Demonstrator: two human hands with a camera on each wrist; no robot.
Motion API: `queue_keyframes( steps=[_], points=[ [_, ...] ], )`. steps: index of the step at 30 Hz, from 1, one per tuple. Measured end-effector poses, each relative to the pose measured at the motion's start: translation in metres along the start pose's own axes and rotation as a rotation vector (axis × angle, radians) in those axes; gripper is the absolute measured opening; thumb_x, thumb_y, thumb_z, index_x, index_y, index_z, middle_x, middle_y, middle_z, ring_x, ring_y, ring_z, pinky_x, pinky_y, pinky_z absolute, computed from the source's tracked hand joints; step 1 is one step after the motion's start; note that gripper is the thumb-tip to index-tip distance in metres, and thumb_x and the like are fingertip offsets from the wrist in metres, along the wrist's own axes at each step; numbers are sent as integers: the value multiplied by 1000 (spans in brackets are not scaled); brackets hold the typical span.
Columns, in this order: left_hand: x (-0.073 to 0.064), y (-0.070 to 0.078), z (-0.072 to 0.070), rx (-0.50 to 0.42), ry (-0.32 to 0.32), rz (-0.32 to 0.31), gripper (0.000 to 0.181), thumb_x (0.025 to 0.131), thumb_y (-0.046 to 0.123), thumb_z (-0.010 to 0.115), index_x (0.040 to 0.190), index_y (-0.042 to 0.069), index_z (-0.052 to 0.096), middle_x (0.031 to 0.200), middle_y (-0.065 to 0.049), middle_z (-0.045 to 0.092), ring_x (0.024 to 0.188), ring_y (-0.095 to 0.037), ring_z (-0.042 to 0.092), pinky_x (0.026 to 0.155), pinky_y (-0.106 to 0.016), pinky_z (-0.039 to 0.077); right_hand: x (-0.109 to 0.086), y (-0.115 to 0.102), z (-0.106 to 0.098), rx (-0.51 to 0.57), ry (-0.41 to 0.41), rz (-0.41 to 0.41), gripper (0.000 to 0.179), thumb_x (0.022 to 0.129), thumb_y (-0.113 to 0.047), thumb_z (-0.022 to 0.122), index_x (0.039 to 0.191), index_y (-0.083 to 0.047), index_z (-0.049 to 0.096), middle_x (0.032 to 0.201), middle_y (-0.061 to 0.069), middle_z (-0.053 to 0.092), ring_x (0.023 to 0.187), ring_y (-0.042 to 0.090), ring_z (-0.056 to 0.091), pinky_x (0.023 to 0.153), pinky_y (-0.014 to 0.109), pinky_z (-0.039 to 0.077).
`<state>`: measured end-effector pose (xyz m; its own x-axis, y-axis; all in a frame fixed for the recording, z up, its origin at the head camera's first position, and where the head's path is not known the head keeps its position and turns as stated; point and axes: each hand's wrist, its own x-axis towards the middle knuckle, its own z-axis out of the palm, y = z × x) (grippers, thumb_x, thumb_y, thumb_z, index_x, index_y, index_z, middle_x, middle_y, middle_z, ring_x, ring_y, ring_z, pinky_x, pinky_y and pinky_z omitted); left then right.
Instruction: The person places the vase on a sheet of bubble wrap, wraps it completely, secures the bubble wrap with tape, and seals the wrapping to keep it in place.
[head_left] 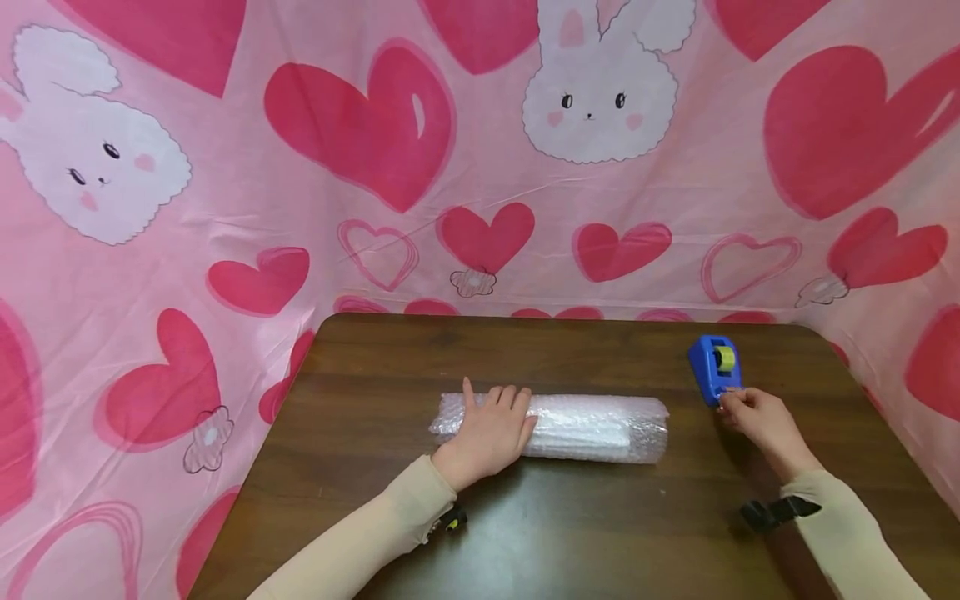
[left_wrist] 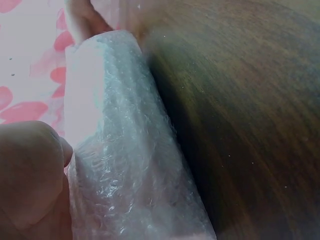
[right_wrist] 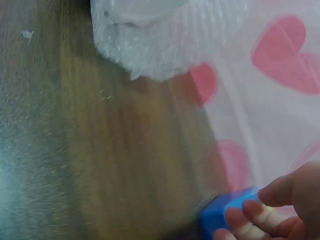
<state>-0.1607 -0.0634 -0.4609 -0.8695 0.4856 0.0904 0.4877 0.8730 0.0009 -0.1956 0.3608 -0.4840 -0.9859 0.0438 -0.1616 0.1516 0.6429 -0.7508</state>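
A bubble-wrapped bundle [head_left: 592, 427], roughly cylindrical with something white inside, lies lengthwise across the table. My left hand [head_left: 491, 429] rests on its left part, fingers extended over the top and thumb apart. In the left wrist view the shiny bubble wrap [left_wrist: 135, 150] runs away from the hand. At the right stands a blue tape dispenser [head_left: 705, 367] with a yellow-cored roll. My right hand [head_left: 765, 425] is at the dispenser's near end, thumb and fingertips pinching the tape there. The right wrist view shows the curled fingers [right_wrist: 240, 220] against the blue body.
The brown wooden table [head_left: 360, 517] has a rounded far edge. A pink cloth [head_left: 495, 175] with hearts and rabbit faces hangs behind it and along its sides. A small scrap [right_wrist: 27, 34] lies on the tabletop near the bundle.
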Motion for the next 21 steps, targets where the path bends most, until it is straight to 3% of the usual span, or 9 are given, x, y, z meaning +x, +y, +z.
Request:
queue_keyframes(
  steps=[3,6,12,21],
  points=[
    [0,1,-1,-4,-8,-2,52,111,43,38,148,9,53,141,-12,61,132,-30,56,109,-81,24,-8,-13,-4,-91,60,-46,50,110,-31,43,118,16,58,97,22,68,80,23,59,66,30,49],
    [0,1,-2,-2,-16,-3,52,111,42,37,148,9,53,141,-12,61,132,-30,55,108,-81,24,-13,-29,-4,-134,104,-116,48,111,-32,43,113,12,62,96,21,67,81,25,54,66,32,44],
    [0,2,-5,-8,-37,-5,51,111,41,37,148,8,52,142,-12,60,133,-31,55,109,-82,23,-21,-62,6,-129,99,-216,48,112,-32,42,113,8,68,107,28,70,84,20,57,69,31,46],
    [0,3,-5,-13,-50,-10,51,111,41,37,148,9,52,144,-12,59,134,-31,54,109,-81,23,-35,-104,20,-141,107,-312,46,112,-37,42,110,0,69,112,24,72,104,39,66,83,46,49]
  ],
)
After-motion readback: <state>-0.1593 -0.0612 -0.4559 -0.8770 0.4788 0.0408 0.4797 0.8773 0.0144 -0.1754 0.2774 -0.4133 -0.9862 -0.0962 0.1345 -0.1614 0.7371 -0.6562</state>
